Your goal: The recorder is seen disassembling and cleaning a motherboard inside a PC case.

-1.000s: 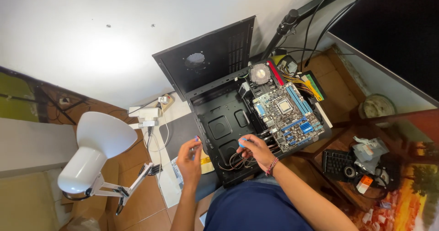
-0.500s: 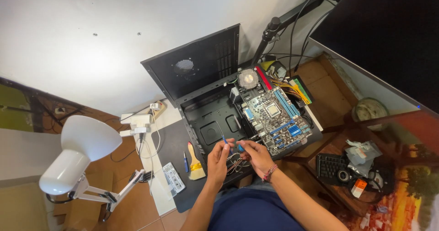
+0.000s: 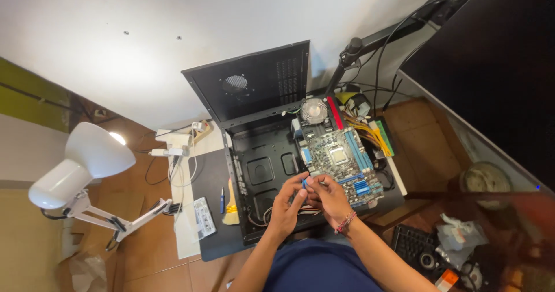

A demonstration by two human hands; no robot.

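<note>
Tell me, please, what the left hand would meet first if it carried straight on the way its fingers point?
Probably the circuit board: the left hand points up and rightward, toward the right hand. Depth is hard to judge from above.

Both forearms forward, left hand [image 3: 287,208] and right hand [image 3: 328,198] fingertip to fingertip, fingers curled.

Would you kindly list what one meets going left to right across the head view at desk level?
White desk lamp → small blue-handled screwdriver → open black computer case → left hand → right hand → green motherboard → black keyboard.
</note>
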